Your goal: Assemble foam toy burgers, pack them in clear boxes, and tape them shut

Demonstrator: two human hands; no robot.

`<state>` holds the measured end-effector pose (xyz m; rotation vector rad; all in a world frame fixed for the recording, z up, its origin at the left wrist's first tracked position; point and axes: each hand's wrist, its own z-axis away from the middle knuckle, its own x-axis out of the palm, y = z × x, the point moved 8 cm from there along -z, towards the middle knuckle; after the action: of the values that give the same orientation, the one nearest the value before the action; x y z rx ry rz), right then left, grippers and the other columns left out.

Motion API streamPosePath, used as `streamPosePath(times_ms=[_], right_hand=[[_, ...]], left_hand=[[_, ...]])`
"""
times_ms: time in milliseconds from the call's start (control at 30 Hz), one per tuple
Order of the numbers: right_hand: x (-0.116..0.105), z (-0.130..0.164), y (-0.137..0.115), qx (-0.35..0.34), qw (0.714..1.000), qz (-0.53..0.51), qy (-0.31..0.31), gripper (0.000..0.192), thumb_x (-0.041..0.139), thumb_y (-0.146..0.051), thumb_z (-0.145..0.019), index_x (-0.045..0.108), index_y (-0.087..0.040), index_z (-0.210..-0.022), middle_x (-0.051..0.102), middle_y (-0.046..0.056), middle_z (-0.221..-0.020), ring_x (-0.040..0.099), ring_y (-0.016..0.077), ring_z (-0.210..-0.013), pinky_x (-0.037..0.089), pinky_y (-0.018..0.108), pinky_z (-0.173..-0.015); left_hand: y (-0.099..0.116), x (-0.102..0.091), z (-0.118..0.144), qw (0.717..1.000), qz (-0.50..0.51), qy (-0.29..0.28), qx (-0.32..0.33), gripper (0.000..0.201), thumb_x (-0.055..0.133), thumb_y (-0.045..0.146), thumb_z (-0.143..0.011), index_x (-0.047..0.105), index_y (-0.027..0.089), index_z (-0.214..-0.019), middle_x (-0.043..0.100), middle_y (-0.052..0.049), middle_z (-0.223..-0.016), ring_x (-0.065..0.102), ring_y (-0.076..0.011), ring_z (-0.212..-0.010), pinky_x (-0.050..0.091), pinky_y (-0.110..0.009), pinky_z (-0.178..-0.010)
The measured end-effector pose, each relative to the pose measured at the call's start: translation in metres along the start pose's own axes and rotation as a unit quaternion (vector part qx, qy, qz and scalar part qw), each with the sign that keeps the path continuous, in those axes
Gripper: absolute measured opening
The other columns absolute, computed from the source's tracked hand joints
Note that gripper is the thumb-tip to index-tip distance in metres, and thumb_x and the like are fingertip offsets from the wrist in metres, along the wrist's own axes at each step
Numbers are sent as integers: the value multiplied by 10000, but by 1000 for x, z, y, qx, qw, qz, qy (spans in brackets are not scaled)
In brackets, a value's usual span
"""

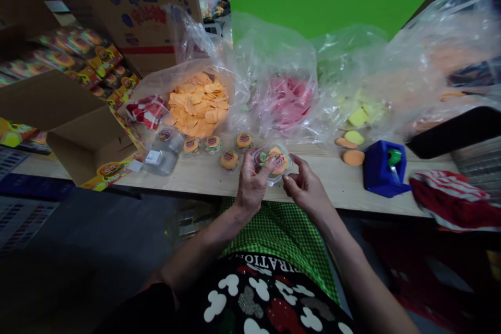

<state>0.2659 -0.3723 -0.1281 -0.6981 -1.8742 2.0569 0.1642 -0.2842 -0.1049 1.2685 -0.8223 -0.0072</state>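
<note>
Both hands hold a clear tub with a burger toy inside, just above the bench edge. The left hand fingers clasp its near side; the right hand fingers pinch the right rim. Best keep it level, pressing the edges evenly.

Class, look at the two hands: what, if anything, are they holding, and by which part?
Both hands, left hand and right hand, hold a small clear plastic container by its opposite edges, fingers over the lid.

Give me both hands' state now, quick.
Left hand: closed on the clear burger-toy container.
Right hand: fingertips pinching the same container's edge.
</note>
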Motion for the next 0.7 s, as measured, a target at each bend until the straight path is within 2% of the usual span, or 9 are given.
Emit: streamPosePath(times_ms=[100, 167, 300, 400, 467, 600, 700], right_hand=[[4, -2, 2, 30, 999, -36, -25, 698, 603, -432, -875, 342, -129, -1447, 437, -78, -599, 405, 128, -513, 309, 254, -491], [4, -3, -2, 16, 999, -24, -27, 693, 593, -466, -888, 353, -136, -1447, 482, -47, -656, 458, 146, -574, 354, 271, -526], [3, 0, -21, -83, 991, 99, 20, 692, 503, -517, -964, 314, -168, -1531, 557, 26, -838, 543, 198, -730, 472, 349, -685], [3, 6, -36, -165, 958, 220, 87, 701, 412, -532, -1000, 245, -190, -1589, 560, 126, -1149, 575, 277, -1003, 494, 462, -890], [4, 10, -43, -204, 940, 254, 104, 685, 355, -519, -1017, 203, -202, -1605, 501, 163, -1307, 538, 318, -1156, 483, 506, -951], [5, 14, -50, -246, 932, 249, 96, 646, 332, -466, -1034, 163, -235, -1613, 443, 163, -1445, 495, 326, -1273, 468, 540, -1009], [7, 14, -49, -241, 945, 208, 83, 629, 347, -455, -1034, 196, -237, -1605, 402, 148, -1517, 441, 316, -1362, 415, 556, -1093]], left_hand=[[3, -3, 1, 1000, 8, 17, -19, 399, 802, 288, -781, 600, 181, -1108, 711, -42, -1066, 671, -161, -963, 519, -280, -911], [1, -5, 0, 997, 39, 27, -57, 357, 783, 264, -784, 623, 175, -1090, 715, -37, -1050, 677, -161, -941, 532, -281, -890], [-13, -5, 1, 973, 133, 10, -190, 218, 694, 268, -846, 675, 146, -1026, 734, -60, -1004, 694, -175, -884, 570, -311, -833], [-24, -1, 9, 944, 186, -3, -273, 198, 624, 280, -906, 692, 140, -1029, 749, -71, -978, 704, -162, -842, 578, -287, -800], [-30, 2, 15, 929, 206, 2, -307, 214, 600, 290, -929, 697, 132, -1036, 754, -73, -958, 703, -148, -807, 577, -266, -789], [-32, 7, 25, 920, 228, 19, -319, 245, 570, 301, -952, 699, 117, -1050, 753, -78, -928, 693, -140, -770, 570, -252, -770], [-26, 12, 29, 925, 245, 18, -291, 216, 566, 276, -956, 700, 124, -1032, 749, -70, -939, 684, -130, -771, 560, -244, -772]])
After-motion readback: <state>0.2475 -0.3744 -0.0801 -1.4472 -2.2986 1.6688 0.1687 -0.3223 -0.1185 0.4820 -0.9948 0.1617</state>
